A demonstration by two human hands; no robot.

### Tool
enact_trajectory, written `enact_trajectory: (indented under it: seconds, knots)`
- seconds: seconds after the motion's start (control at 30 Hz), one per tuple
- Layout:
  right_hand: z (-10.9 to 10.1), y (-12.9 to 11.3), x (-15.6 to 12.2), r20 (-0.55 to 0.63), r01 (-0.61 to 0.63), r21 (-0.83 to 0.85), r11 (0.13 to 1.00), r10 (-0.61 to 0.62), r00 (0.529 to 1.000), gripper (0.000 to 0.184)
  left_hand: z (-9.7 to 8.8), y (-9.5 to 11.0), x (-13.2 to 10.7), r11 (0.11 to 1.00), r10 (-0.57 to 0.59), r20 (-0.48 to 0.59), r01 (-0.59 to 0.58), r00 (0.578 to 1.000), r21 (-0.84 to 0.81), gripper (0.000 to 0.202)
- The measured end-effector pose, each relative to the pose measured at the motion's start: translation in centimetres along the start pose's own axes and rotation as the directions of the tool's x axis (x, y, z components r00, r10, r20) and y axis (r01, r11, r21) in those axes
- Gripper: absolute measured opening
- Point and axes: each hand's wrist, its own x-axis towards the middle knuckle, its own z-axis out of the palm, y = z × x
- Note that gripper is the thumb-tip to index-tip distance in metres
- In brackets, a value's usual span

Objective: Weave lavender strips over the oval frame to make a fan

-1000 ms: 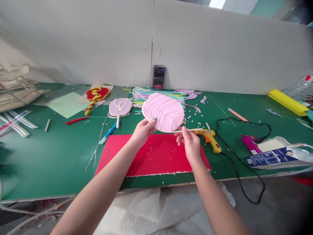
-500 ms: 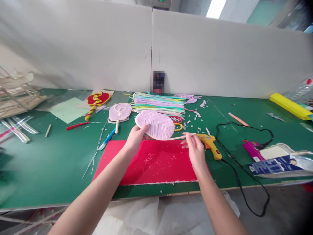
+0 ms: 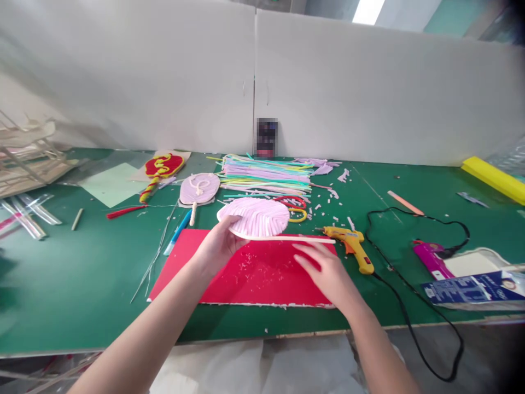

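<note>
Pink ribbed fan [image 3: 258, 216] is up in the left hand [image 3: 219, 243], above the far part of the red board [image 3: 254, 284]; thumb on the near-left edge, fingers curled under, gripping. Long axis runs left to right, pale stick [image 3: 287, 238] pointing right toward the yellow glue gun [image 3: 350, 241]. Key relation: stick lies just beyond the right hand's [image 3: 328, 268] fingertips, roughly crosswise to those fingers, free end nearest that hand; left hand is nearer the panel. Right fingers spread, not clamped on anything; can't tell if a fingertip brushes the stick. Containers: blue-printed packet [image 3: 471, 287] at right, contents unreadable; clear plastic item [image 3: 511, 158] at far right edge, too blurred to say if it's a container.
</note>
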Motion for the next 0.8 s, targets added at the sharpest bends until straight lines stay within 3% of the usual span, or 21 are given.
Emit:
enact_trajectory:
  seconds: [0.07,0.1,0.17,0.27,0.37,0.43,0.57,0.73,0.8]
  knots:
    - [-1.5,1.7,-0.2,-0.257,-0.056,-0.010,0.998,0.051,0.965,0.035,0.5,0.1,0.3,0.999,-0.034,0.045,0.034,0.998,-0.016,0.012]
    - [-2.2,2.6,-0.4,-0.393,-0.134,-0.075,0.988,0.095,0.915,0.037,0.7,0.2,0.5,0.999,-0.042,0.067,0.043,0.997,-0.018,0.010]
    - [-3.6,4.6,-0.8,-0.502,-0.331,-0.209,0.920,0.189,0.844,0.045,1.2,0.2,1.0,0.998,-0.054,0.097,0.055,0.994,-0.014,0.007]
    - [-4.4,6.5,-1.2,-0.446,-0.557,-0.362,0.748,0.386,0.807,0.055,1.8,0.2,1.7,0.997,-0.074,0.136,0.076,0.988,-0.011,0.008]
    - [-3.9,7.1,-0.8,-0.349,-0.598,-0.484,0.638,0.486,0.801,0.054,2.2,0.4,2.3,0.994,-0.109,0.158,0.111,0.981,0.001,0.006]
    - [-3.5,7.2,-0.2,-0.322,-0.598,-0.515,0.614,0.508,0.799,0.045,2.5,0.7,2.5,0.992,-0.128,0.166,0.129,0.978,0.005,0.009]
    - [-3.8,7.4,1.0,-0.295,-0.663,-0.381,0.644,0.595,0.748,0.035,3.0,1.5,2.8,0.987,-0.157,0.170,0.157,0.973,0.014,0.012]
    - [-5.6,6.4,2.2,-0.413,-0.817,-0.118,0.564,0.721,0.557,0.046,3.9,2.8,3.8,0.995,-0.098,0.160,0.100,0.982,-0.003,0.015]
    - [-6.1,5.2,3.1,-0.470,-0.786,-0.004,0.618,0.693,0.547,0.048,4.3,3.3,4.2,0.997,-0.045,0.168,0.056,0.985,-0.058,0.016]
